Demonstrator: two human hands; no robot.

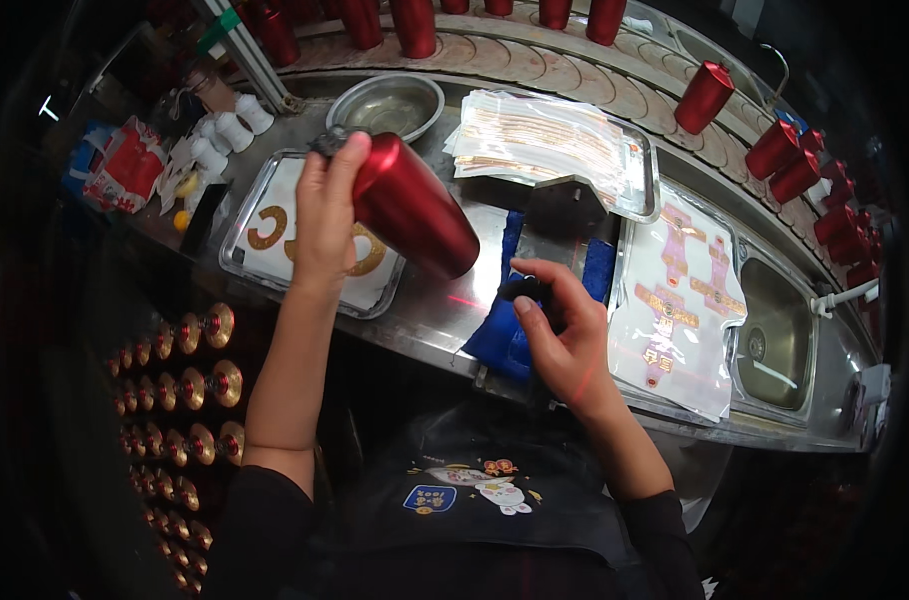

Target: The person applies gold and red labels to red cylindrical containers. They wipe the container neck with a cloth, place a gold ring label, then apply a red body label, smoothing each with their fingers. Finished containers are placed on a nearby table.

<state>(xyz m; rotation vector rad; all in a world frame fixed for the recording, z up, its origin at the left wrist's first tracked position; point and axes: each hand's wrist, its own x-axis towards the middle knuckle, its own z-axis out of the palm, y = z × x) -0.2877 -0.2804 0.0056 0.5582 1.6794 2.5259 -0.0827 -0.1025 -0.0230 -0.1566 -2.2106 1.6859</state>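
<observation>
My left hand (325,205) is closed round the neck end of a glossy red bottle (415,205), tilted with its base toward the lower right. Something dark grey and crumpled (337,139) shows at the neck beside my fingers. My right hand (565,325) is curled, with a small black piece (525,290) between thumb and forefinger; its kind is hard to make out. Beneath and behind this hand lies a blue cloth (500,335), next to a dark metal block (565,208). A tray (237,262) holding gold ring-shaped decals (268,228) sits below the bottle.
A metal bowl (387,108) and a stack of printed sheets (535,135) stand behind. To the right are a sheet with pink and gold decals (665,305) and a sink (775,335). Red bottles (705,97) line the curved conveyor. Gold-and-red pieces (190,388) hang at lower left.
</observation>
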